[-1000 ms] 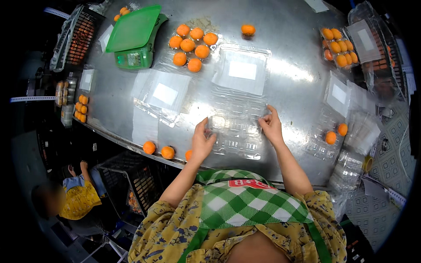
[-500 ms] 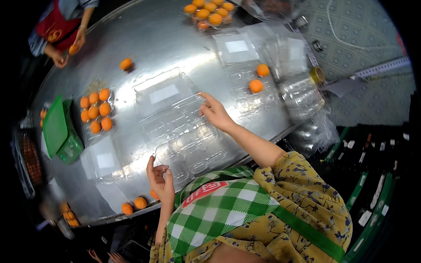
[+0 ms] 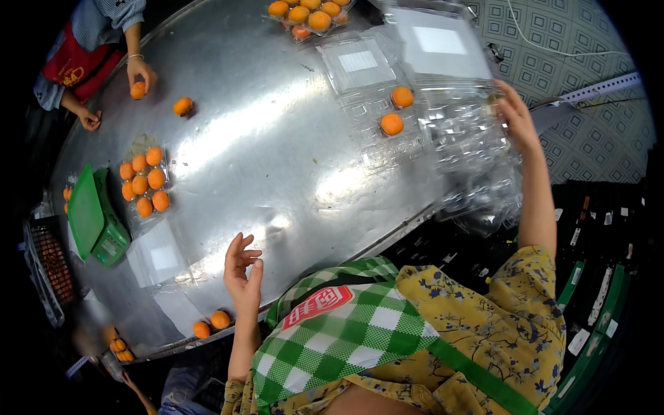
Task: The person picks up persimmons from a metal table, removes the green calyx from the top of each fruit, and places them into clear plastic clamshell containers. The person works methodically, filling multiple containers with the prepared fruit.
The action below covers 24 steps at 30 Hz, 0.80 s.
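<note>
My right hand point(image 3: 515, 114) reaches far right, with its fingers closed on the edge of an opened clear plastic clamshell box point(image 3: 460, 128). The lid of that box bears a white label. It lies over a pile of clear plastic packaging point(image 3: 484, 197). My left hand point(image 3: 242, 277) hovers over the near part of the metal table point(image 3: 277, 187), fingers apart and holding nothing. Left of the clamshell is another open clear box point(image 3: 373, 131), with two round orange fruits point(image 3: 392, 124) at its right side.
A filled fruit tray point(image 3: 140, 181) and a green scale point(image 3: 97, 218) stand at left. Another filled tray point(image 3: 311, 15) sits at the far edge. A loose fruit point(image 3: 183, 106) lies mid-left. Across the table, a co-worker's hand point(image 3: 142, 72) holds a fruit. Two fruits point(image 3: 211, 324) lie near the front edge.
The open clamshell from the table's middle is now at the right, over the packaging pile, in my right hand. My left hand stays near its place. The co-worker's hands have moved apart.
</note>
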Available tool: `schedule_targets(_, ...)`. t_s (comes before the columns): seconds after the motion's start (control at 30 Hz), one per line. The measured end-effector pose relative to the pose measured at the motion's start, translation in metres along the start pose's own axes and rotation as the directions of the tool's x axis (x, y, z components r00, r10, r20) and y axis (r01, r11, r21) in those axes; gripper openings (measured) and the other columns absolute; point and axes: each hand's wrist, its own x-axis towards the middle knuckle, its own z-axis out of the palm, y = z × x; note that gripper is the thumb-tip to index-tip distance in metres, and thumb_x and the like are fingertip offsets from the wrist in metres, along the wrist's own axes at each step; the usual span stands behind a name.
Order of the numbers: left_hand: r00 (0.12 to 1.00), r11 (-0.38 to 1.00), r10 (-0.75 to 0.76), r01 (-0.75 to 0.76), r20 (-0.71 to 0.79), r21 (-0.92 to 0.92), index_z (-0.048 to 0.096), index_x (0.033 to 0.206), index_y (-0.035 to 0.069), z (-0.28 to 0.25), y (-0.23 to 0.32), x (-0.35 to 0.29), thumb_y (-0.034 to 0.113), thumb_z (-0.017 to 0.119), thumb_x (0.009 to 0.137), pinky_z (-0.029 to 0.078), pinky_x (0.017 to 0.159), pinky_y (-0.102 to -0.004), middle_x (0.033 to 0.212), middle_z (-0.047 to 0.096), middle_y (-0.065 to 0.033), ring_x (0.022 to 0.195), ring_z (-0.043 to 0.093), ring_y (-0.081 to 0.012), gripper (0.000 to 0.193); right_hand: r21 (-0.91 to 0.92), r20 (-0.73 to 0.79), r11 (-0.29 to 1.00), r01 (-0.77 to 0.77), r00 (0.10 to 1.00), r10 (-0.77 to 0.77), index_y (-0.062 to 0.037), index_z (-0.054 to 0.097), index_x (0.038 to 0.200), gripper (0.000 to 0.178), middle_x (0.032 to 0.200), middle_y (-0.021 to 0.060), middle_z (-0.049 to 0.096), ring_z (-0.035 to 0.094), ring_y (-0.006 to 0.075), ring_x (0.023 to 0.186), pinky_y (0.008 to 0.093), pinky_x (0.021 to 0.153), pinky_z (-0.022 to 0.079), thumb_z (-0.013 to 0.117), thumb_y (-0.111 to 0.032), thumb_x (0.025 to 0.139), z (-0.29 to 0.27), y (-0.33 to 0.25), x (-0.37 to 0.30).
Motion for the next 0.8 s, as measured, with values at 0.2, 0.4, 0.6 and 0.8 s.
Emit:
schedule_targets(0.2,0.996,0.996,-0.087,0.087,-0.005,0.028,0.044,0.135,0.004,-0.011,-0.005,-0.003,0.006,0.058,0.085,0.045,0.084,-0.0279,0.118,0.059,-0.0114,0.092,0.058,-0.0139,0.052,-0.145,0.094,0.981,-0.131,0.985,0.145,-0.0155,0.044,0.137,0.043,0.073,-0.0033,0.051,0.038,0.0033,0.059,0.0193,0.051,0.03,0.05,-0.018,0.095,-0.111,0.046,0.05)
schedule_targets(0.4,0.988,0.988,-0.139,0.144,-0.074,0.062,0.044,0.135,0.004,-0.022,-0.017,-0.002,0.004,0.057,0.086,0.046,0.083,-0.0272,0.114,0.06,-0.0101,0.09,0.058,-0.0139,0.05,-0.691,-0.084,0.701,-0.178,0.982,0.167,-0.0149,0.048,0.133,0.048,0.091,0.0074,0.063,0.06,0.0212,0.079,0.0321,0.07,0.046,0.057,-0.02,0.086,-0.16,0.151,0.123)
schedule_targets(0.6,0.96,0.976,-0.173,0.197,-0.221,0.09,0.044,0.134,0.003,-0.042,-0.024,-0.026,0.006,0.058,0.086,0.047,0.081,-0.0265,0.115,0.06,-0.0117,0.089,0.058,-0.0136,0.05,-0.8,-0.485,0.429,-0.42,0.873,-0.051,-0.0087,0.052,0.128,0.054,0.117,0.0184,0.06,0.056,0.0354,0.107,0.0424,0.092,0.044,0.063,-0.031,0.08,-0.075,0.154,0.136)
schedule_targets(0.8,0.78,0.92,-0.171,0.345,-0.602,0.185,0.047,0.13,-0.001,-0.088,-0.021,-0.076,0.004,0.057,0.09,0.047,0.087,-0.0298,0.114,0.061,-0.0148,0.098,0.06,-0.0177,0.042,-0.896,0.006,0.429,0.117,0.968,-0.25,-0.0004,0.05,0.127,0.048,0.123,0.0208,0.056,0.052,0.0359,0.114,0.0437,0.096,0.041,0.051,-0.033,0.092,-0.076,0.312,0.168)
